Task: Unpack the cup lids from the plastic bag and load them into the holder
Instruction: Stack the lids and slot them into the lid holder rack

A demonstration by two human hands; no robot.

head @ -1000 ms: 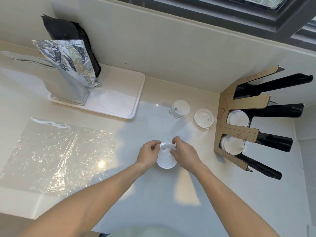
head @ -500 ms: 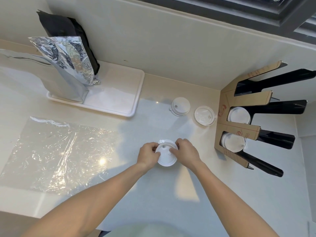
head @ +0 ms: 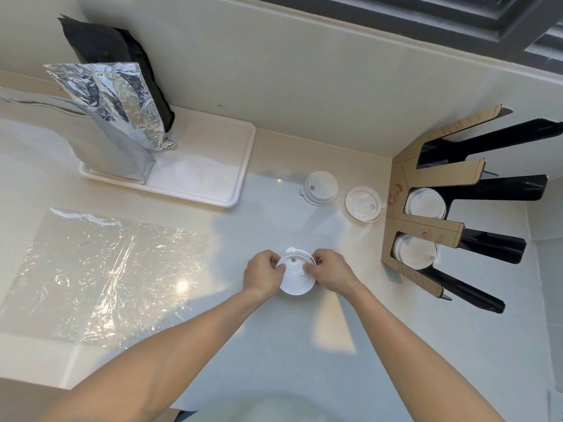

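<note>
My left hand [head: 262, 275] and my right hand [head: 329, 270] both pinch a white cup lid [head: 296, 278] at the middle of the counter, one on each side of its rim. Two more lids lie farther back: a white lid stack [head: 320, 187] and a clear lid [head: 363, 203]. The brown and black lid holder [head: 426, 223] stands at the right, with white lids in its middle slot [head: 426, 203] and lower slot [head: 415, 250]. The empty clear plastic bag [head: 100, 269] lies flat at the left.
A white tray [head: 213, 175] at the back left carries a silver foil pouch [head: 115, 117] and a black pouch [head: 115, 56]. The wall runs along the back and a window frame [head: 457, 22] sits above it.
Both hands stay on the lid; the fingers have shifted around its rim and the lid has turned slightly. The view has tilted a little.
</note>
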